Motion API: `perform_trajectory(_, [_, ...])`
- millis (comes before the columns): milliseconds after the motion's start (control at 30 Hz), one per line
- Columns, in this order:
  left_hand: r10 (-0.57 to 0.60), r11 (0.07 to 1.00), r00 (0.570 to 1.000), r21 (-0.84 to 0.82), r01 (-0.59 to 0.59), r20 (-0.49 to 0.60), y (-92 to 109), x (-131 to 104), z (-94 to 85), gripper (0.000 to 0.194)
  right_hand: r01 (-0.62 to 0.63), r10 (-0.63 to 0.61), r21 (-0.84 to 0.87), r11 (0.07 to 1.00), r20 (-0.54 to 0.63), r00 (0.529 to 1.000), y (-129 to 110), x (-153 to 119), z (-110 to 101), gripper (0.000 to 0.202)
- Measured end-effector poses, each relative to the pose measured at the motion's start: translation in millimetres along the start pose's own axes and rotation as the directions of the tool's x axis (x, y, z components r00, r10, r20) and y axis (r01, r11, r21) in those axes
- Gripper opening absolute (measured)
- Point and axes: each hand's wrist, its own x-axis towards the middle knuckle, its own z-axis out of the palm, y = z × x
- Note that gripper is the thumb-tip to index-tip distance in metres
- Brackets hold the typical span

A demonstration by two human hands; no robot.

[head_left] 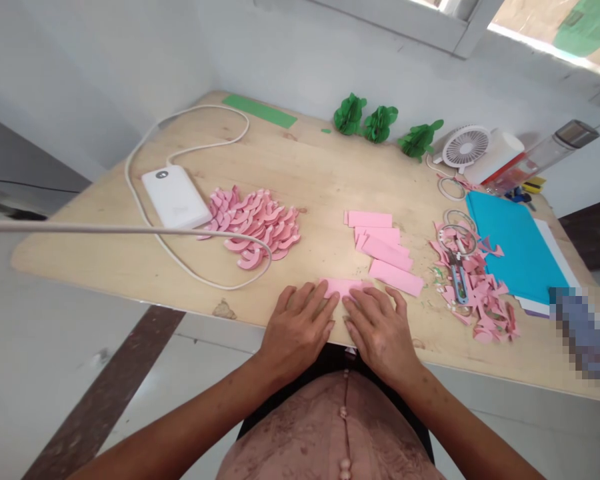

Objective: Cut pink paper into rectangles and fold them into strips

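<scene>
A pink paper strip [347, 287] lies at the table's near edge under both hands. My left hand [297, 327] presses its left end, with the index fingertip and thumb on the paper and the other fingers spread on the wood. Mirroring it, my right hand [380, 330] rests on the right end, fingers outstretched and thumb on the strip. The two thumbs almost meet at the middle. Whether the paper is folded under my fingers cannot be made out. Just beyond are several loose pink strips [380, 235], partly overlapping.
Left are a pile of curved pink paper pieces [265, 223], a white power bank [176, 197] and its looping cable. Right are scissors [459, 273] on pink scraps [485, 310] and a blue folder [515, 247]. Green paper shapes [380, 123] and a small fan [466, 147] stand behind.
</scene>
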Motion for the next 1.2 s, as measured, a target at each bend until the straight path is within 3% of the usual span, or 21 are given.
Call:
perform_trajectory(333, [0.035,0.996,0.999,0.081,-0.037,0.035,-26,-13,-17.1,0.036,0.002,-0.002,0.019,1.0,-0.01,1.0,1,0,0,0.032])
perform_trajectory(467, [0.033,0.999,0.999,0.042,-0.034,0.022,-29,-13,-19.9,0.033,-0.018,0.018,0.035,0.999,-0.017,1.0,1,-1,1,0.031])
perform_trajectory(633, [-0.014,0.99,0.999,-0.139,0.009,-0.039,-22,8,-14.5,0.032,-0.048,0.05,0.061,0.997,-0.034,0.998,-2,-1,3,0.03])
perform_trajectory(867, [-0.074,0.985,0.993,-0.148,0.087,0.092,-19,45,-6.2,0.021,-0.098,0.106,0.115,0.989,-0.073,0.992,-1,0,1,0.029])
perform_trajectory(1067, [-0.129,0.959,0.989,-0.244,0.144,0.079,-18,43,-2.7,0.024,-0.175,0.192,0.135,0.975,-0.123,0.974,23,12,-2,0.029])
perform_trajectory(1200, [-0.153,0.937,0.985,-0.306,0.171,0.08,-15,40,-1.2,0.023,-0.193,0.204,0.155,0.969,-0.061,0.977,33,22,-3,0.027])
